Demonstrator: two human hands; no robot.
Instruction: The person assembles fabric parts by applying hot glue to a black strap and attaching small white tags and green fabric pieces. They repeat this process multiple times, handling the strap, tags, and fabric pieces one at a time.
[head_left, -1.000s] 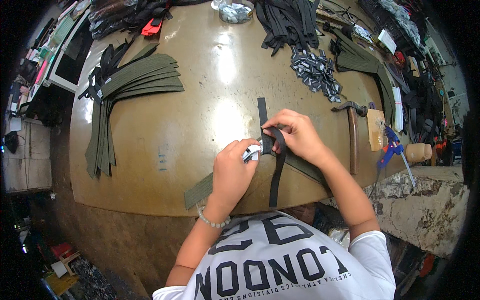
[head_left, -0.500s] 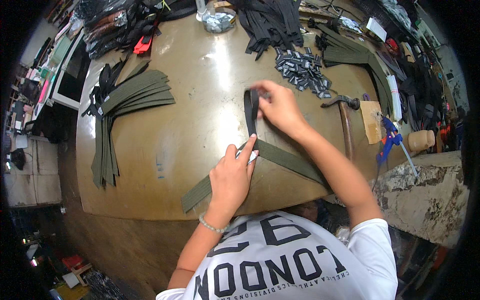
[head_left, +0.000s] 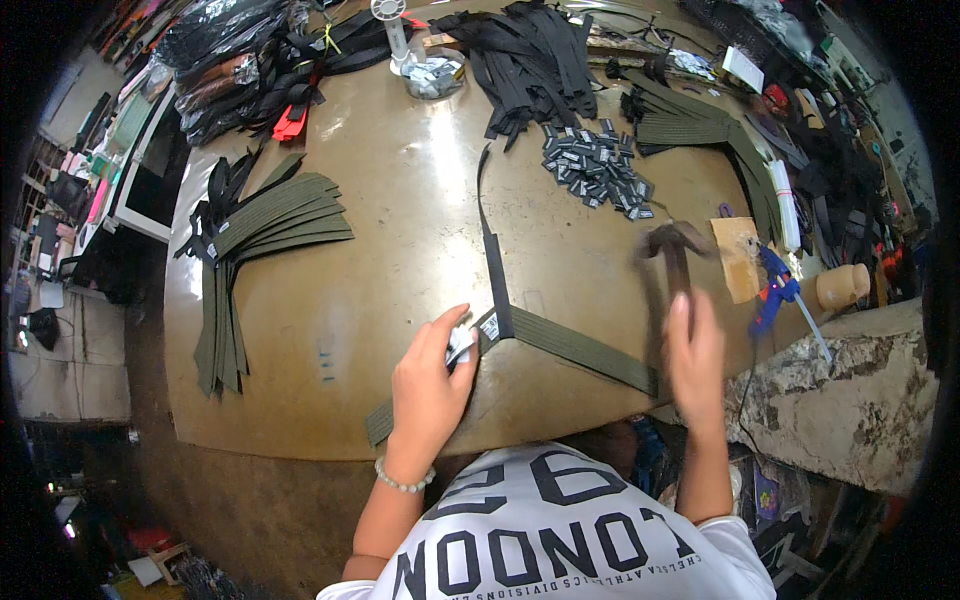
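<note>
Our right hand (head_left: 695,358) is wrapped around the handle of a hammer (head_left: 672,262), its head blurred above the fingers. Our left hand (head_left: 430,385) presses flat, fingertips pinning a small metal buckle (head_left: 461,345) against the olive webbing strap (head_left: 575,348), right where a black strap (head_left: 492,250) crosses it. That joint lies near our edge of the brown worktable (head_left: 400,230). Further out, we see a heap of metal clips (head_left: 597,171) and a fan of olive straps (head_left: 260,235) at left.
</note>
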